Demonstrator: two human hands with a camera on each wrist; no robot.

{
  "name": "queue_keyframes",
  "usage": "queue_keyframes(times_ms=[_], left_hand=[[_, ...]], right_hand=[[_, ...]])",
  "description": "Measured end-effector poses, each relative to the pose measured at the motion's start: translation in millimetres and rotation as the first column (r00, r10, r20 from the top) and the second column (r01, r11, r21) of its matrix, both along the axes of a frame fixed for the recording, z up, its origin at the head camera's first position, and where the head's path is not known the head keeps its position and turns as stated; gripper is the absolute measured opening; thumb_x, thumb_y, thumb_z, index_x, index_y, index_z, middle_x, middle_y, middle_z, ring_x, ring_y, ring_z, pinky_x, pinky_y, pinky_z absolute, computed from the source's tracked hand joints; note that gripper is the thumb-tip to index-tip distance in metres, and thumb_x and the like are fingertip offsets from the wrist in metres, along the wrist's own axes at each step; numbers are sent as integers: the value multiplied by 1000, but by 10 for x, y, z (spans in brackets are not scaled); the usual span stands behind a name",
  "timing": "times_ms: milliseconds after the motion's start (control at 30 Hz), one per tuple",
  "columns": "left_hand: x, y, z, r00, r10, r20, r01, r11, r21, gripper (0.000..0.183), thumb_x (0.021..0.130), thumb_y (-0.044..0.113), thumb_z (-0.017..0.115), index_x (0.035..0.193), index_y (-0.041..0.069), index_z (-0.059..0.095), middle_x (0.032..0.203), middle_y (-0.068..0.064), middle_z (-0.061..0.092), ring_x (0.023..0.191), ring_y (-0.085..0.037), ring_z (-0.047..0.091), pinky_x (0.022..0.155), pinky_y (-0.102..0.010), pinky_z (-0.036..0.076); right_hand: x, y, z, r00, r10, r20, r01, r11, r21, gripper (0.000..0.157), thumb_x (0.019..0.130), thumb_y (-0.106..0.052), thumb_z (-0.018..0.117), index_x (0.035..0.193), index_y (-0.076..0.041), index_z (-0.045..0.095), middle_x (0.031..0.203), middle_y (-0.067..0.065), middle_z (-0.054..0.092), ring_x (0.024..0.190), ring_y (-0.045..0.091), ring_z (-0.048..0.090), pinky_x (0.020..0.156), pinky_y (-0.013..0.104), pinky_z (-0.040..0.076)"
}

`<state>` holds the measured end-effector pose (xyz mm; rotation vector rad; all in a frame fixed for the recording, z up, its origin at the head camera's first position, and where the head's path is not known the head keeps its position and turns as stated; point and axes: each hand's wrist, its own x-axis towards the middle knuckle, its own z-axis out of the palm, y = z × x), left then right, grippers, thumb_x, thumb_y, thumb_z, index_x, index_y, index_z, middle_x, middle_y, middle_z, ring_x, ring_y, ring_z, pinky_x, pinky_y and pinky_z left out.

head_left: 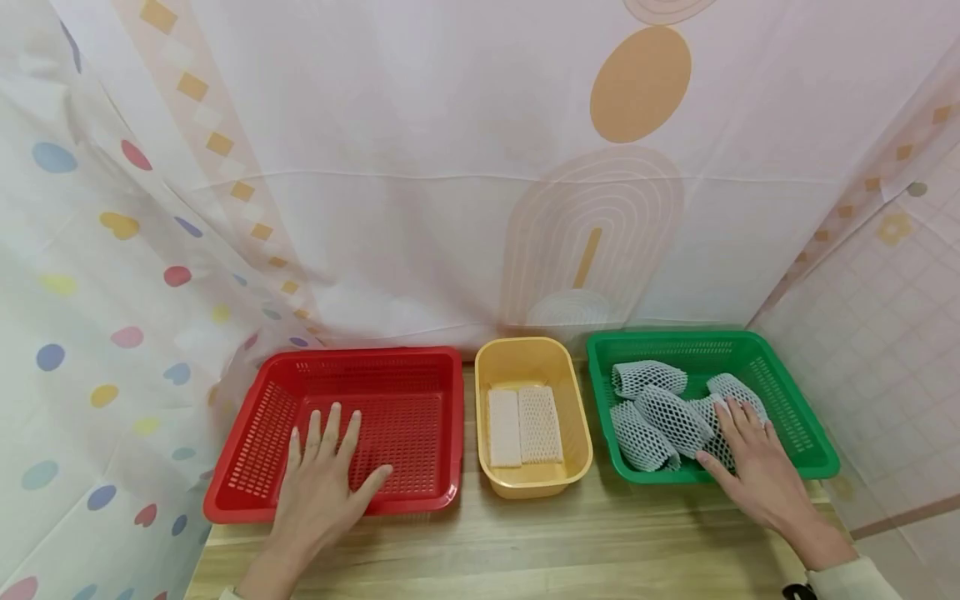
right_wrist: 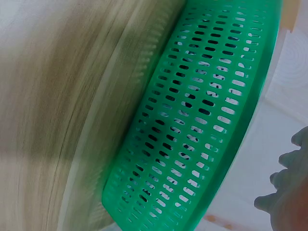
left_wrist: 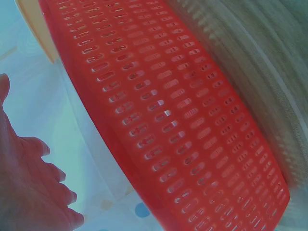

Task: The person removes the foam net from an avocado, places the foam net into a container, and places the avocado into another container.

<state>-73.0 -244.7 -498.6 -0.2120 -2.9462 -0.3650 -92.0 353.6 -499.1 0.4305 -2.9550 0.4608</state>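
My left hand (head_left: 318, 487), its fingers spread and straight, hovers over the front of a red perforated plastic basket (head_left: 456, 425). That basket has nothing inside it. Over on the right, my right hand (head_left: 759, 473) is held out with extended fingers above the green basket (head_left: 798, 442), and its fingertips overlap the white foam net sleeves there in the head view. Several of these puffed-out sleeves (head_left: 675, 421) lie in the green basket. Each wrist view shows the hand above its basket's rim, holding nothing.
Between the two baskets stands a small yellow container (head_left: 532, 367) with two flat white foam net pieces (head_left: 540, 425) side by side in it. All three sit on a wooden table (head_left: 555, 546). Patterned curtains (head_left: 420, 250) hang close behind and at both sides.
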Motion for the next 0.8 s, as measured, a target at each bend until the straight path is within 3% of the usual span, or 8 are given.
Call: queue_keyframes(times_ms=[200,467,633,800], left_hand=[[-25,46,53,1000,-1,0,1,1000,7,94,97,66,58,163,4,32,170,-27,19,156,-51,9,125,-61,-6],[-19,197,35,1000,4,-4,-4,1000,24,93,96,63,61,163,5,33,170,-27,18,155,-52,12,124,-66,3],[-28,338,47,1000,0,-10,1,998,58,92,97,63,61,162,3,34,170,-27,19,155,-52,12,125,-63,-2],[-43,482,26,997,-11,-71,19,993,114,90,96,59,64,161,2,37,169,-27,22,155,-51,16,125,-62,2]], right_hand=[[-26,-18,30,1000,4,-9,-4,1000,-7,82,108,-40,55,165,3,14,167,34,17,156,51,8,123,68,4],[-64,-64,25,1000,5,-7,-5,1000,-7,83,106,-42,58,163,6,22,167,32,19,157,48,7,121,70,8],[-99,-121,27,1000,0,0,0,1000,-19,84,106,-44,59,163,5,21,167,32,21,154,52,15,119,73,13],[-124,-188,39,1000,-6,9,6,1000,-23,85,105,-44,61,162,6,24,165,33,24,148,57,26,114,75,22]])
